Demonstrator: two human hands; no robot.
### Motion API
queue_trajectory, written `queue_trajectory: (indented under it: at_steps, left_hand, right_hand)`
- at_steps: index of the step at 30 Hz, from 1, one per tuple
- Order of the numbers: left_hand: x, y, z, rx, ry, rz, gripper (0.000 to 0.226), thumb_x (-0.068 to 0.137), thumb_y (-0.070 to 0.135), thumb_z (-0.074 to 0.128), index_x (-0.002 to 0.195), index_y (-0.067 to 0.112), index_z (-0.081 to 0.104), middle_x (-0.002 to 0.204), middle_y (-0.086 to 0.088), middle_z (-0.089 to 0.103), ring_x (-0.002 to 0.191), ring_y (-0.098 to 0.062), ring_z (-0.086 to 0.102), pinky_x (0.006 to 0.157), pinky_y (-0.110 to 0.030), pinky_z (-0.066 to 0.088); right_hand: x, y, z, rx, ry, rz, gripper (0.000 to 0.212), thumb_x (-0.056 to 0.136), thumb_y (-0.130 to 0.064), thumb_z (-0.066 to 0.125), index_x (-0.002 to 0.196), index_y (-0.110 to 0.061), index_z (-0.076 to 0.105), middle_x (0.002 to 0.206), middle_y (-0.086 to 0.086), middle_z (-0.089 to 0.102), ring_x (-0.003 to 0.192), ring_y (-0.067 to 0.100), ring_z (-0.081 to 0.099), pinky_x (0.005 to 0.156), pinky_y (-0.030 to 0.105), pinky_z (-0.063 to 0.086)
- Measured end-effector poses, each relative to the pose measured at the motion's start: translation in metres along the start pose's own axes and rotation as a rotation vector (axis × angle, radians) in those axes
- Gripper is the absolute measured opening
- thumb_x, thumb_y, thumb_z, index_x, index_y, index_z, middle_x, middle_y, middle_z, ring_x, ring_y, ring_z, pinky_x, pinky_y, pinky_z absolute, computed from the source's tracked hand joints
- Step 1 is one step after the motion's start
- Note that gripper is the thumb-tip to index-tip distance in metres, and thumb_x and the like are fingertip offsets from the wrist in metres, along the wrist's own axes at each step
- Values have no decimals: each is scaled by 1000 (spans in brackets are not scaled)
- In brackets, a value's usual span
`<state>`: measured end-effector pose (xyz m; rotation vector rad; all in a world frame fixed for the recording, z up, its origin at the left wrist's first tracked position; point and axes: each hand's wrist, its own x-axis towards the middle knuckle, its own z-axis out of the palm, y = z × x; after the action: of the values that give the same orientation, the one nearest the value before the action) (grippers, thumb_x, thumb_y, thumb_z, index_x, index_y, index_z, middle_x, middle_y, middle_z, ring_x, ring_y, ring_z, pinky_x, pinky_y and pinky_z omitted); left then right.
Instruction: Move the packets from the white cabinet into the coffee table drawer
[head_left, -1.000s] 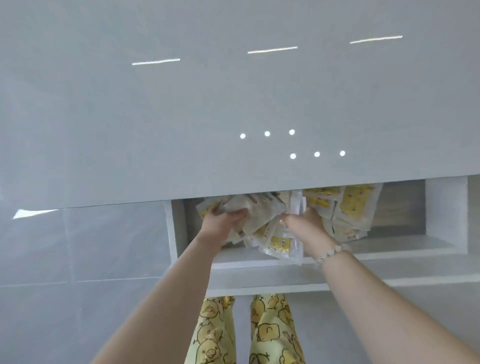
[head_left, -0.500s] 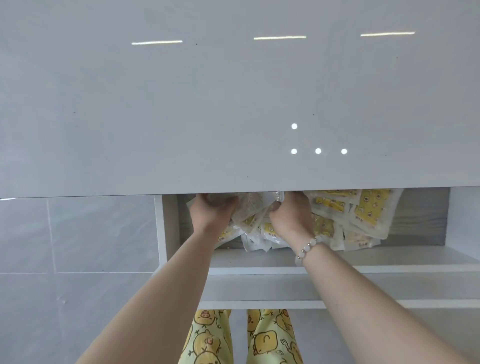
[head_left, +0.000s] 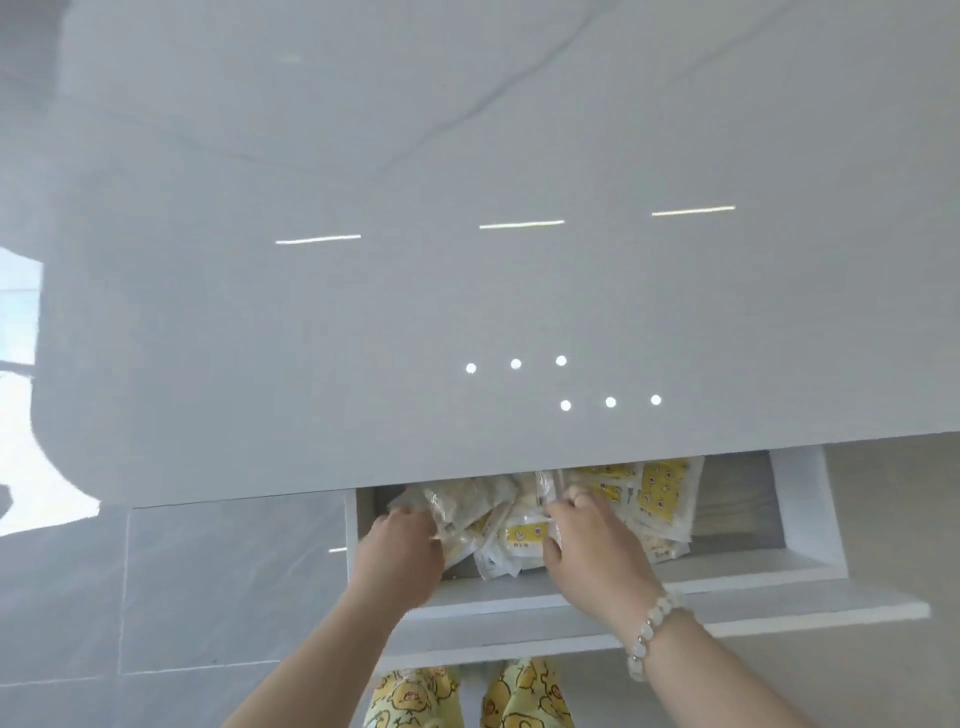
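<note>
Right hand (head_left: 589, 543) lower amid crinkly packets (head_left: 519, 538)

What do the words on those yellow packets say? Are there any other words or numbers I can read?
Yellow labels on the packets: dark marks and small pictures, too blurred to read.
Label on the middle packet: a few tiny characters under a picture, too small to read.
Yellow trousers: duck pictures only, no words.
Nothing else here shows writing or numbers.
</note>
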<state>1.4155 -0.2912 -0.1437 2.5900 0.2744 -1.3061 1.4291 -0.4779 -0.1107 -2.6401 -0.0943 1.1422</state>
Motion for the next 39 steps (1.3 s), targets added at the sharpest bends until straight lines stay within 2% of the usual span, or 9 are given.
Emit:
queue_trajectory:
  at_steps: [4, 9, 12, 15, 17, 21, 26, 31, 39]
  left_hand:
    - [-76, -3, -78, 154, 135, 68, 27, 98, 20, 31, 100, 20, 58, 104, 1, 57, 108, -17, 53, 82, -27, 43]
    - [-171, -10, -188, 91, 385, 72, 36, 99, 34, 29, 110, 22, 61, 108, 5, 56, 106, -15, 55, 79, -25, 40]
    - [-226, -13, -243, 64, 558, 40, 36, 99, 37, 31, 104, 21, 63, 104, 5, 56, 104, -16, 57, 75, -25, 38]
    - [-274, -17, -278, 93, 679, -17, 36, 99, 38, 32, 105, 21, 63, 111, 2, 59, 108, -18, 56, 84, -27, 42]
    - [-300, -19, -292, 113, 711, -73, 36, 99, 36, 32, 110, 19, 62, 116, 1, 60, 111, -19, 56, 86, -27, 42]
    - [-340, -27, -297, 97, 707, -169, 34, 97, 29, 33, 114, 17, 61, 119, -2, 60, 110, -23, 57, 82, -27, 41]
    - [-386, -58, -276, -9, 765, -328, 33, 91, 19, 34, 110, 13, 60, 117, -6, 59, 107, -26, 57, 81, -30, 42]
    - [-427, -103, -240, -58, 841, -486, 31, 93, 18, 32, 101, 9, 60, 111, -8, 61, 102, -28, 59, 73, -29, 38]
    - [-495, -194, -165, -66, 977, -744, 32, 98, 21, 29, 110, 12, 58, 113, -4, 55, 108, -23, 52, 76, -31, 39]
  right_hand:
    - [-56, -29, -79, -53, 32, -83, 33, 97, -30, 37, 120, -16, 56, 121, 0, 49, 107, 15, 51, 81, 25, 46]
    - [-127, -92, -194, -150, 224, -255, 40, 96, -35, 35, 123, -16, 58, 123, 1, 51, 118, 18, 44, 94, 28, 41]
    - [-167, -128, -249, -198, 386, -332, 40, 97, -32, 32, 109, -12, 64, 117, 3, 55, 116, 20, 45, 91, 31, 42]
    - [-199, -159, -282, -230, 493, -398, 39, 98, -29, 31, 92, -10, 65, 106, 7, 56, 113, 24, 48, 87, 32, 40]
    - [-214, -179, -295, -280, 525, -465, 40, 98, -28, 30, 91, -9, 64, 105, 8, 57, 111, 25, 48, 88, 33, 39]
    - [-237, -216, -301, -359, 549, -587, 35, 95, -21, 31, 100, -7, 63, 112, 9, 58, 110, 26, 49, 89, 35, 37]
    - [-260, -264, -288, -463, 497, -730, 23, 91, -16, 32, 74, -13, 48, 115, 11, 58, 110, 27, 49, 88, 34, 36]
    - [-277, -316, -253, -540, 502, -924, 33, 92, -18, 33, 103, -6, 62, 117, 11, 59, 111, 28, 49, 90, 35, 36]
    - [-326, -411, -171, -596, 522, -1236, 31, 93, -19, 34, 104, -7, 60, 115, 10, 57, 111, 25, 47, 92, 35, 35]
